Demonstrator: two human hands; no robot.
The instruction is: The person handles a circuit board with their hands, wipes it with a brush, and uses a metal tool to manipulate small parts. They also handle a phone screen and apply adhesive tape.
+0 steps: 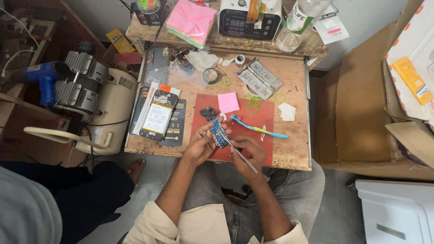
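Observation:
My left hand (201, 145) holds a small blue circuit board (218, 131) upright over the red mat (266, 118) at the workbench's near edge. In my right hand (249, 156) is a thin metal tool like tweezers (239, 155), its tip touching the board's lower end. An opened phone (158, 115) with its battery showing lies to the left on dark mats. A blue toothbrush (258, 129) and a pink sticky note pad (228, 102) rest on the red mat beyond my hands.
Green rubber bands (251, 103), a metal jig (259, 79) and a tape roll (210, 75) lie on the wooden bench (296, 149). The shelf behind holds a digital station (247, 18) and pink pads (191, 20). An air compressor (86, 97) stands left; cardboard (361, 99) right. Another person's dark-clad leg (81, 190) is at lower left.

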